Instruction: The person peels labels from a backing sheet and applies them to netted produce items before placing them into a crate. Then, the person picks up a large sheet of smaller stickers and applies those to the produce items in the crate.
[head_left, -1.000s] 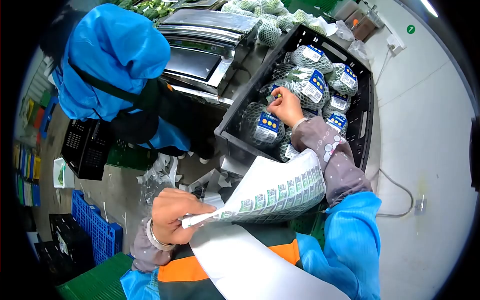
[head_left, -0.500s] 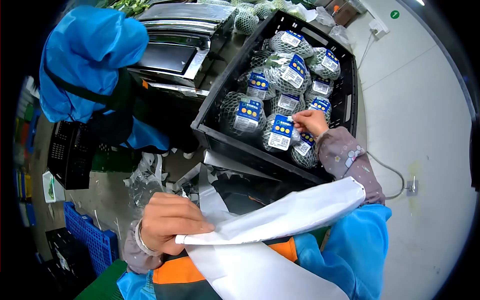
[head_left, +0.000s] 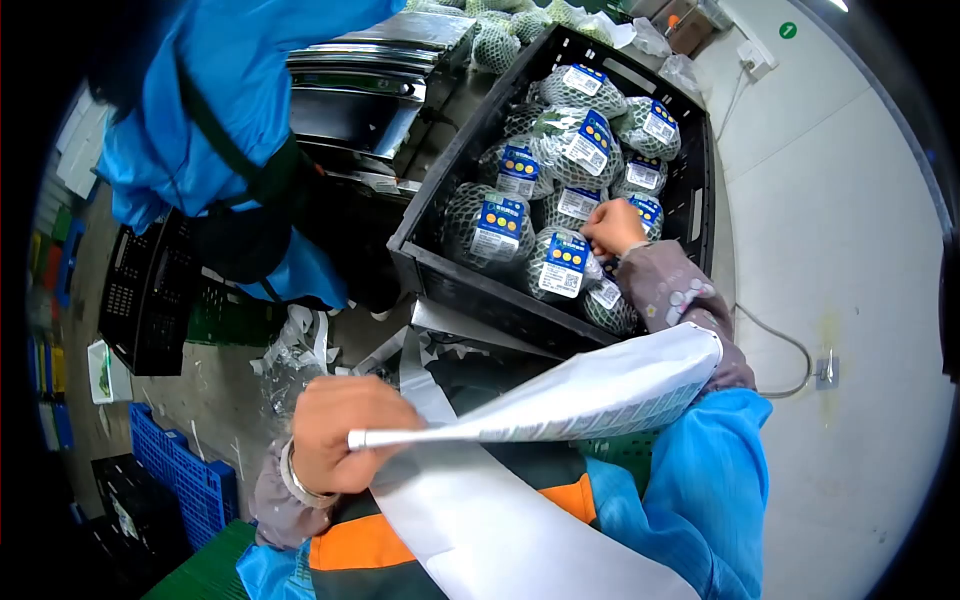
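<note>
Black crate (head_left: 440, 268): packed with netted produce packs (head_left: 497, 222), each bearing a blue label. My right hand (head_left: 612, 226) rests among them, fingertips pinched together on the pack at the crate's near right; what they hold, if anything, I cannot tell. My left hand (head_left: 340, 432), grip clamped on the sticker sheet (head_left: 590, 395), holds it low over my lap. Co-worker's blue sleeve (head_left: 215, 110) at upper left, beside a steel machine (head_left: 375, 85).
</note>
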